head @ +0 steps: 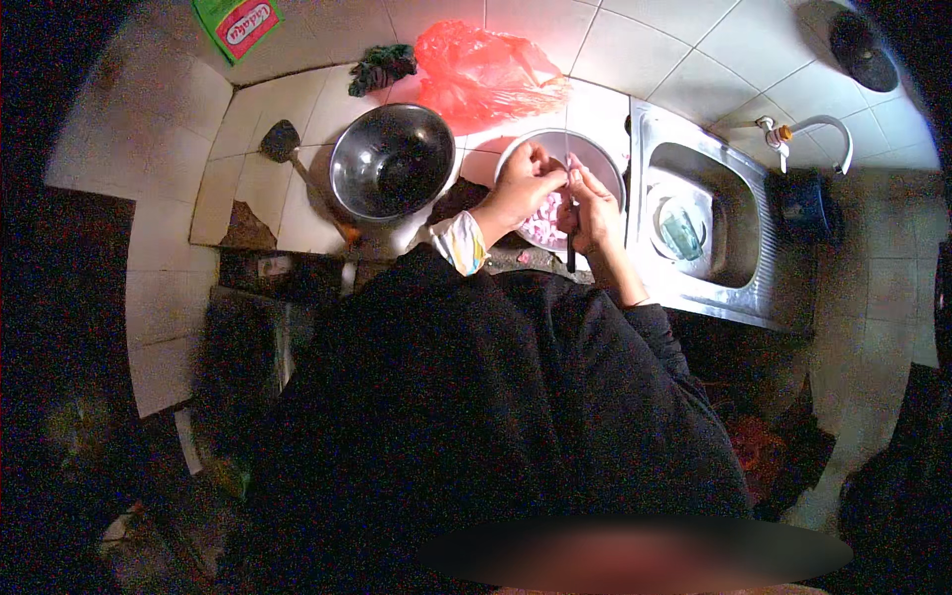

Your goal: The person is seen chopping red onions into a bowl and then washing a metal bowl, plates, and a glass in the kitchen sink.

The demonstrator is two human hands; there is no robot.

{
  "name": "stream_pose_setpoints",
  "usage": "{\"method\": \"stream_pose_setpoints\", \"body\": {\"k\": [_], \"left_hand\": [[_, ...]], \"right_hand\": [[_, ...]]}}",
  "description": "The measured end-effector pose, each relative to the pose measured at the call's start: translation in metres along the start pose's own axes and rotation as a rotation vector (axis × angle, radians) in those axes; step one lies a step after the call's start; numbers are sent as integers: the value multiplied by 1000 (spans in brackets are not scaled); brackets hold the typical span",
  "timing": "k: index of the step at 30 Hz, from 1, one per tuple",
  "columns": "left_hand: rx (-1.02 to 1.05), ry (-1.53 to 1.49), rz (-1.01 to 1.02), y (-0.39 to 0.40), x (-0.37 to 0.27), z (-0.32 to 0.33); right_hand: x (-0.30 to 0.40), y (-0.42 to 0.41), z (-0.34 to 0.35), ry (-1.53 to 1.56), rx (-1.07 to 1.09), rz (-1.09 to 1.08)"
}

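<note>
My right hand [596, 216] is closed around the black handle of a kitchen knife [571, 253]. Its thin blade points away from me, between my two hands. My left hand [526, 186] is bent inward, thumb and fingertips drawn together against the blade side; whatever they may pinch is hidden. Both hands are above a light metal bowl [606, 152], partly covering it. Inside lie many small pink-and-white chopped pieces [545, 223], which look like onion or shallot.
A shiny metal basin [393, 197] stands left of the bowl, beside a spatula [281, 141]. Behind are a red plastic bag [483, 74] and a dark green crumpled thing [383, 69]. At right, a steel sink [732, 260] holds a glass [680, 229], below a tap [781, 135].
</note>
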State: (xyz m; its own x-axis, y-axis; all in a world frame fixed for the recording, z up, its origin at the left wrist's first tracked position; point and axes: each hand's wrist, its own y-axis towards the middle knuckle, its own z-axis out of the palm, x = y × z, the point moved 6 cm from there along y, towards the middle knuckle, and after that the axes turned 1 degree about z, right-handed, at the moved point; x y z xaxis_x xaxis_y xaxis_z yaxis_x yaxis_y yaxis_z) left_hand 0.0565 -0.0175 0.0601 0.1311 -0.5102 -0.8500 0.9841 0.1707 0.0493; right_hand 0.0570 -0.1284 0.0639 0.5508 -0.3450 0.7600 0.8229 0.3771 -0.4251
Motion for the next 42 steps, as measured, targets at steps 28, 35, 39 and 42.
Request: {"method": "stream_pose_setpoints", "body": {"k": [28, 35, 39, 42], "left_hand": [[-39, 1208, -316, 2, -22, -242], [-495, 1528, 195, -68, -147, -267], [-621, 1515, 26, -85, -145, -315], [-596, 1278, -166, -91, -114, -362]], "right_hand": [[-9, 84, -63, -1021, -171, -24], [-14, 88, -63, -1615, -190, -150], [-17, 76, -60, -1377, -289, 32], [-18, 72, -67, -1117, -474, 41]]}}
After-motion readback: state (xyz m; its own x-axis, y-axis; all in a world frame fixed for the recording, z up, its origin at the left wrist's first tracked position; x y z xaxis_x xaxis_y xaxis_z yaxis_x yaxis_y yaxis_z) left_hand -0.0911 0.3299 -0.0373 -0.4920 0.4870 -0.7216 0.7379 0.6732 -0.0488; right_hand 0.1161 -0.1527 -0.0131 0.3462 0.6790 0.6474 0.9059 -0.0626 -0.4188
